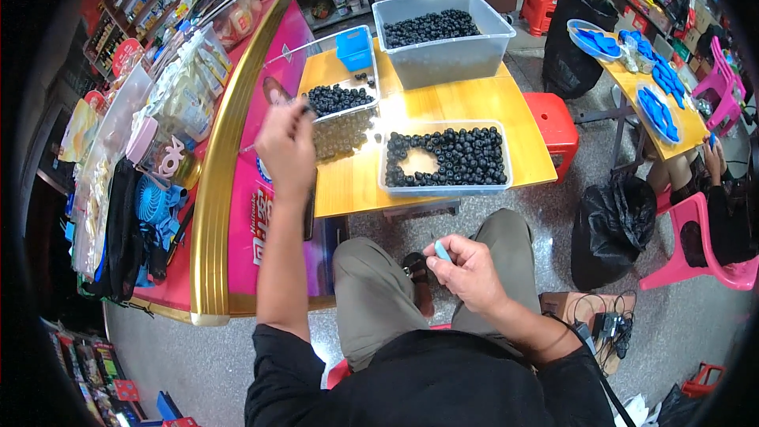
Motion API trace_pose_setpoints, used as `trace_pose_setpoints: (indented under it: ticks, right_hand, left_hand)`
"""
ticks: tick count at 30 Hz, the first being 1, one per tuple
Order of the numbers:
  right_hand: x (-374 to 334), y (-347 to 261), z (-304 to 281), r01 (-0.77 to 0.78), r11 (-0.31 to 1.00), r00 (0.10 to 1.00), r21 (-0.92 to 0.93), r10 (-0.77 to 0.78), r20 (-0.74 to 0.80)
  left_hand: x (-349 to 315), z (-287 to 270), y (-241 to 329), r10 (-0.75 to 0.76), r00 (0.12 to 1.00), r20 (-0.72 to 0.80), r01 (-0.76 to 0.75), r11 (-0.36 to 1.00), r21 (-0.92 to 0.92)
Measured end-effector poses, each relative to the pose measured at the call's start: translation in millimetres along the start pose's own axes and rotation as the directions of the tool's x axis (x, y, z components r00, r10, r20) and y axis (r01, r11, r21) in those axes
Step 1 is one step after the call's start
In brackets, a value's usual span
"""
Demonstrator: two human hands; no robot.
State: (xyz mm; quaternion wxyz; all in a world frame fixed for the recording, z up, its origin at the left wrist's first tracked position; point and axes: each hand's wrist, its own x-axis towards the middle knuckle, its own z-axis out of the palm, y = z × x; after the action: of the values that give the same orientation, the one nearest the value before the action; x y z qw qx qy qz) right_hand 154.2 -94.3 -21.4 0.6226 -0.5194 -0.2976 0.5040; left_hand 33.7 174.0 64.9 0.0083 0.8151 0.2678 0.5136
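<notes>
My left hand (286, 146) is raised at the left edge of the yellow table, its fingers drawn together beside a clear box (378, 59). Small dark round balls (338, 100) are heaped in that box. Something dark shows at the blurred fingertips, too smeared to name. Above my lap, my right hand (474, 275) is closed around a small tool with a light blue handle (442, 251); its tip is hard to make out. A shallow clear tub (447, 190) of the same balls stands at the table's near right, with a bare patch of its bottom showing.
A deep grey tub (451, 67) of dark balls stands at the table's far side. A blue container (353, 49) sits inside the clear box. To the left runs a gold-edged pink counter (212, 213). Red stool (552, 128) and black bag (613, 229) stand to the right, near another seated person.
</notes>
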Motion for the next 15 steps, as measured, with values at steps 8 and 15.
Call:
trace_pose_setpoints:
  ticks: [8, 15]
  right_hand:
    - [17.6, 3.7, -15.2, -0.050, 0.998, 0.998, 0.028, 0.051, -0.031]
    - [25.4, 7.1, -19.4, -0.059, 0.997, 0.996, 0.042, 0.062, -0.057]
  left_hand:
    - [-14.6, 55.4, 31.6, 0.359, 0.898, 0.253, -0.346, 0.933, -0.099]
    - [-54.7, 139.6, 17.6, 0.157, 0.637, 0.754, -0.485, 0.842, 0.234]
